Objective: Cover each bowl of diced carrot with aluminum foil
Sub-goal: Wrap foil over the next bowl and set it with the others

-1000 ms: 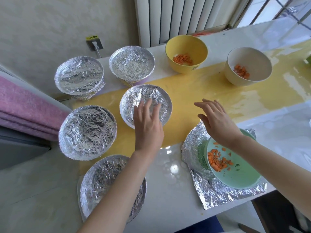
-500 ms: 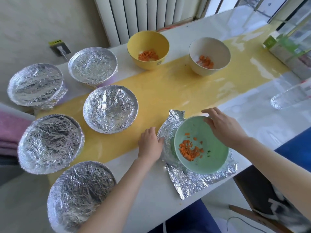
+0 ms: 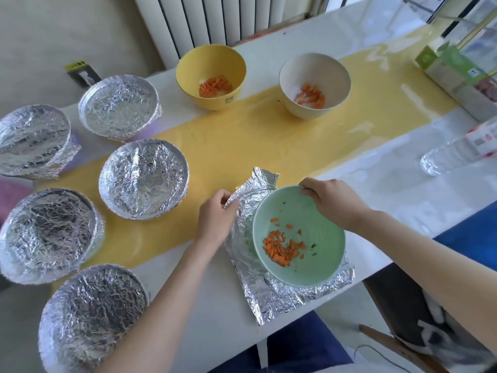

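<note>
I am working at the near edge of the table [image 3: 204, 313], where the foil sheet [image 3: 269, 297] is lying with its near corner almost reaching the lip. The green bowl [image 3: 322, 267] is sitting on that sheet and seems to be tipping toward me, with diced carrot [image 3: 281, 247] lying in its near side. Beyond it the yellow runner [image 3: 242, 141] is lying bare up to the yellow bowl [image 3: 188, 74] and the cream bowl [image 3: 333, 74], both standing uncovered with carrot inside, well apart from my arms. To the right, white table is stretching open as far as the foil roll [image 3: 441, 162]. Five covered bowls are crowding the left end. The middle covered bowl [image 3: 144, 179] is standing near my left grip [image 3: 215, 219], not touching it.

A second ago my left grip was lying flat on the middle covered bowl, and half a second ago it was resting beside the sheet. Now it is pinching the sheet's raised left flap between thumb and fingers. My right grip [image 3: 333, 203] is keeping to the green bowl's far rim, fingers curling over the edge and clamping it.

The green bowl is lying between my two grips, the right one touching it and the left one just beside it on the foil.
</note>
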The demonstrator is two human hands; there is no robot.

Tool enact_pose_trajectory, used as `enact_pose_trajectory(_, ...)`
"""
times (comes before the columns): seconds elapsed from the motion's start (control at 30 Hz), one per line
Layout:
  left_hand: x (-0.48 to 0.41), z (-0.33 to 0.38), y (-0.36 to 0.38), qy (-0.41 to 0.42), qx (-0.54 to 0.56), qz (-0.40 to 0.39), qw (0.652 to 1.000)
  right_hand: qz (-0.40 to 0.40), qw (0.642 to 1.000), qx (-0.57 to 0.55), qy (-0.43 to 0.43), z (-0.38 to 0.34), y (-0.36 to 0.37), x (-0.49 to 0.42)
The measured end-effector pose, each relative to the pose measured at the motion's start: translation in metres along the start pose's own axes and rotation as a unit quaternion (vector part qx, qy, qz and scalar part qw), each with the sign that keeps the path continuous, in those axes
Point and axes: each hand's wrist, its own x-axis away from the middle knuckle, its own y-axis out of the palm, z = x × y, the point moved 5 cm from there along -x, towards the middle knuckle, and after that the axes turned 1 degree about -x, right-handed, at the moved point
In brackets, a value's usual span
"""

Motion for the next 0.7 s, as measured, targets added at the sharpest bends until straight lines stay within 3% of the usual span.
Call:
enact_pose_trajectory(0.23,0.009,0.046,-0.044,0.080,-0.016,0.165,0.983,0.006,0.997,-0.006,-0.072,-0.010,-0.021,0.001)
enact_pose_trajectory(0.43,0.024,0.063,-0.080,0.105,0.009,0.319,0.942,-0.079,0.990,0.033,-0.111,-0.011,-0.011,0.002)
enact_pose_trajectory(0.7,0.027,0.063,-0.098,0.120,0.062,0.364,0.921,-0.181,0.973,0.115,-0.083,-0.002,0.005,0.004)
